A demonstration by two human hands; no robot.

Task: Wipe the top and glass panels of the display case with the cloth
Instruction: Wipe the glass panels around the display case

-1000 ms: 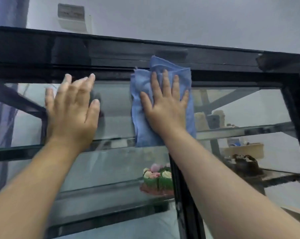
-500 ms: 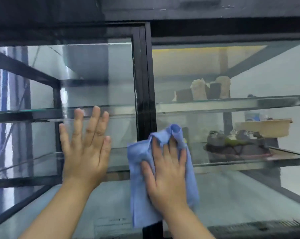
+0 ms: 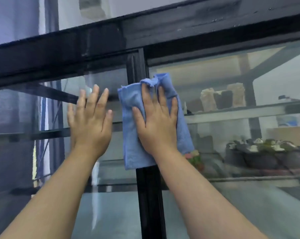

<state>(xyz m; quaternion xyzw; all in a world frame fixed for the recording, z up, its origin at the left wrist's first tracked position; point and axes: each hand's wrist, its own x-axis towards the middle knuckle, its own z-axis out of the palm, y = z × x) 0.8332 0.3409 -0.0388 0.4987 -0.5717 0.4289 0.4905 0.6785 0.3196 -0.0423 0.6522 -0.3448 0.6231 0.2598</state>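
At the display case (image 3: 163, 28) front, pressing the blue cloth (image 3: 133, 128) flat over the black upright with right hand (image 3: 158, 125), fingers spread; left hand (image 3: 90, 121) open on glass alongside; cloth's long axis hanging vertical, unwiped top frame lying above

The right hand (image 3: 157, 125) is pressing a blue cloth (image 3: 133, 135) flat against the display case (image 3: 101, 42) at the centre of the frame, over the black vertical frame post (image 3: 150, 204) between two glass panels. The left hand (image 3: 90, 126) is resting palm-flat, fingers spread, on the left glass panel (image 3: 16, 152) just beside the cloth. Blurred cakes (image 3: 259, 152) are sitting on shelves at right.
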